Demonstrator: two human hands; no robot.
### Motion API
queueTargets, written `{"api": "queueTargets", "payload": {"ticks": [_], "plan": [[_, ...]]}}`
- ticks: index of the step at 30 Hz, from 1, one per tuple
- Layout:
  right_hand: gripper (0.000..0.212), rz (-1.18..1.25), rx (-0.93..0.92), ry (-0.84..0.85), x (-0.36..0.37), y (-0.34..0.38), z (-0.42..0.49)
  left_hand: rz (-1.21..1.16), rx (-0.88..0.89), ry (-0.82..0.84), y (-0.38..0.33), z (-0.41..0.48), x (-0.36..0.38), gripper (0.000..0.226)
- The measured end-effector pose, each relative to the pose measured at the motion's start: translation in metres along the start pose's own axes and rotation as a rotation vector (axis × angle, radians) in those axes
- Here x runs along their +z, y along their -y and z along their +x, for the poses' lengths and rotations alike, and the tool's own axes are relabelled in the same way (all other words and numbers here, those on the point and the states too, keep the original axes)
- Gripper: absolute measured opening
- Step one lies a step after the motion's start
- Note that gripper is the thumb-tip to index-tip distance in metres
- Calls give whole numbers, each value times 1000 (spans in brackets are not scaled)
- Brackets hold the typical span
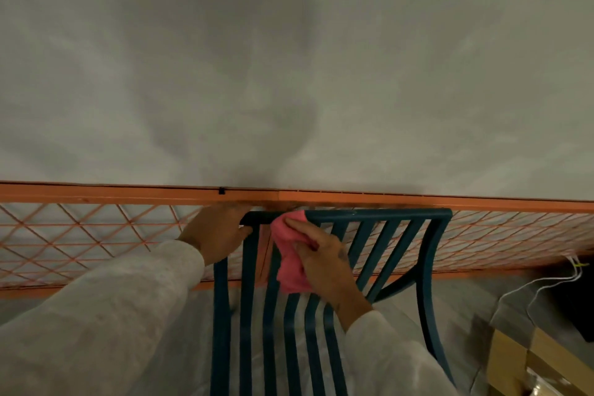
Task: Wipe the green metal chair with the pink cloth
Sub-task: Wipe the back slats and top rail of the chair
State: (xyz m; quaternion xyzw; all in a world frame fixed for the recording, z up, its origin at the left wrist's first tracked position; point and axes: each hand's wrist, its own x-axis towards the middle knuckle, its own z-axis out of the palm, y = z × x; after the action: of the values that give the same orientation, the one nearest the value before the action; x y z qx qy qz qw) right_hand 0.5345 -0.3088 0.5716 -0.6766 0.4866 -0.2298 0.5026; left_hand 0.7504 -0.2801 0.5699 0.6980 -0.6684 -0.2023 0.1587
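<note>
The green metal chair (427, 254) fills the lower middle of the head view, its slatted back running up to a top rail just under an orange rail. My left hand (215, 231) grips the left end of that top rail. My right hand (324, 257) holds the pink cloth (289, 264), bunched, and presses it against the top rail and the upper part of the slats near the left side. Part of the cloth hangs down over the slats.
An orange mesh barrier (80, 235) with a thick top rail stands right behind the chair, in front of a grey wall. White cables (546, 283) hang at the right, above a cardboard box (527, 363). Pale sheeting covers the floor under the chair.
</note>
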Motion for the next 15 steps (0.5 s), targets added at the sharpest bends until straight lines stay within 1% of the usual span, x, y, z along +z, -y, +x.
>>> {"api": "queueTargets", "payload": {"ticks": [1,3,5,7,9,11,13,15], "plan": [[42,8,12,-64,-14,-8,-3,12,16,-13,-8,1,4,34],[40,47,53,-246,-53,-25,-7,1,66,-46,-35,7,16,43],[38,56,112,-432,-93,-40,-4,-4,107,-58,-60,16,28,48],[35,21,170,-515,-130,-50,3,0,142,-86,-82,26,38,48],[35,-9,199,-484,-154,-57,14,-37,136,-113,-98,34,45,45],[36,-67,176,-404,-161,-60,24,-74,61,-120,-105,42,48,34],[37,-153,108,-360,-152,-65,30,-75,-25,-129,-110,48,53,22],[37,-226,23,-364,-126,-67,33,-65,-66,-136,-110,51,53,21]]}}
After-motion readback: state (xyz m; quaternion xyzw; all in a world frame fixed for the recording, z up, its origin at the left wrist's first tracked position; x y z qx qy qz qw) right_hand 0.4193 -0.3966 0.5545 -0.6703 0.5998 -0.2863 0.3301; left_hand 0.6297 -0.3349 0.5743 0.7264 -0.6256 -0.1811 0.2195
